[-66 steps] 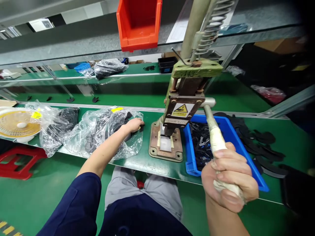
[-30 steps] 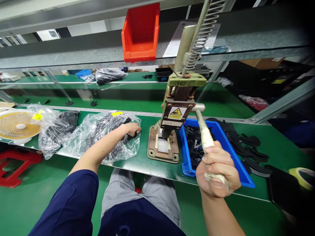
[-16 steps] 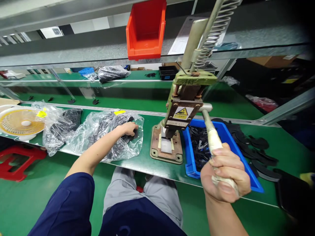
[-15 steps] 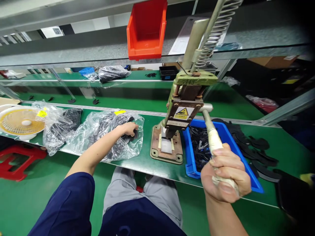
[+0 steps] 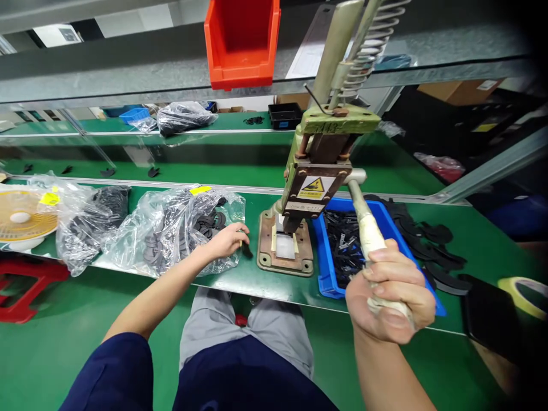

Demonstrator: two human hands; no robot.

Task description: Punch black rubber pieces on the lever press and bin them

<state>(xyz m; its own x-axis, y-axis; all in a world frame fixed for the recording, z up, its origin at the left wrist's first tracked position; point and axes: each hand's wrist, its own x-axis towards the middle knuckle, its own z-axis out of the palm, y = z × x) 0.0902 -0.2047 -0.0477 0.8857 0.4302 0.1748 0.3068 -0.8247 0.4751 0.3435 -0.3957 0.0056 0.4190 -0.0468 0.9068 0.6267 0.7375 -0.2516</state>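
Note:
My right hand is wrapped round the taped lever handle of a green hand press. Below its ram, a pale plate lies on the press base. My left hand is closed on a small black curved part, left of the base and over the edge of a clear plastic bag. Inside that bag are many similar black curved parts. A blue bin of small black pieces stands right of the press.
More dark curved pieces lie right of the bin, near a black flat object and a tape roll. Another filled bag and a yellow fan are at left. An orange bin sits on the shelf above.
My left hand has drawn out of the bag toward the press base, carrying a black part. My right hand stays on the lever. The view has shifted slightly.

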